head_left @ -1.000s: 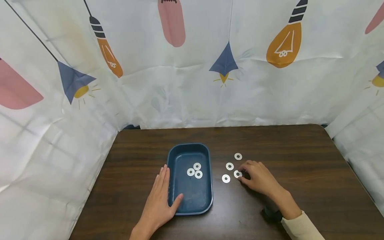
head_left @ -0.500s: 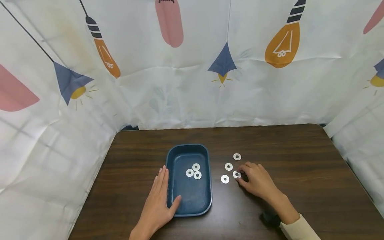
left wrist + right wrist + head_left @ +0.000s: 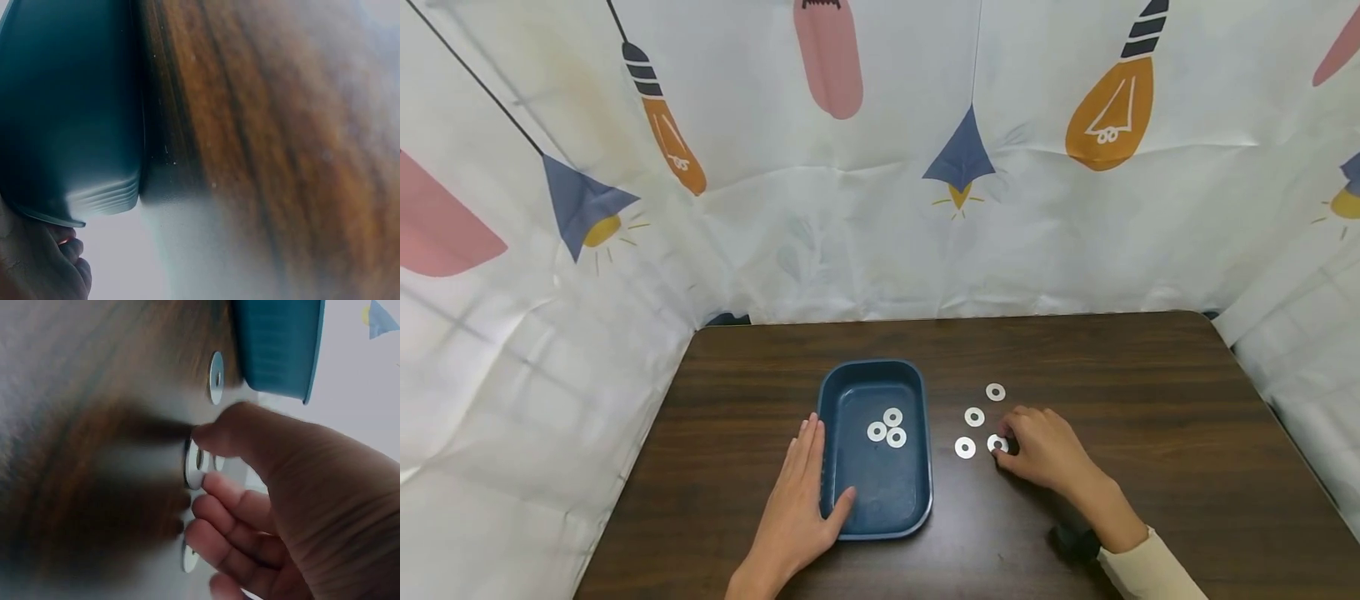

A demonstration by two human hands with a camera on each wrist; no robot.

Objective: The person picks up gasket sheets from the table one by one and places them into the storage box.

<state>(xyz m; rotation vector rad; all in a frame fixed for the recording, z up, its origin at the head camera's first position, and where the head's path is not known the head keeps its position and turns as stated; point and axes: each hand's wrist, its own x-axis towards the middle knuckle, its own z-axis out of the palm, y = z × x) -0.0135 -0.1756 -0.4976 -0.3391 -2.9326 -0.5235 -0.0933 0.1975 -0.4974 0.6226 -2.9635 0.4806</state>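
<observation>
My right hand [image 3: 1047, 446] pinches a flat metal washer [image 3: 997, 443] between thumb and index finger, at or just over the tabletop. In the right wrist view, the thumb and fingertip meet that washer [image 3: 195, 464] at opposite edges; its contact with the table cannot be told. With fingers straight, my left hand [image 3: 801, 492] rests along the left side of a blue tray [image 3: 880, 530], its thumb over the rim. Inside the tray lie a top washer [image 3: 892, 417], a left washer [image 3: 877, 431] and a right washer [image 3: 897, 437], close together.
Left of and beyond my right hand lie a near washer [image 3: 965, 447], a middle washer [image 3: 974, 417] and a far washer [image 3: 996, 392] on the brown wooden table [image 3: 1112, 367]. A printed white curtain [image 3: 880, 242] hangs behind the table and along both sides.
The washer at my right fingertips has shifted slightly toward me, away from the middle washer, with the thumb and index finger drawing in on it. My left hand and the tray hold their places.
</observation>
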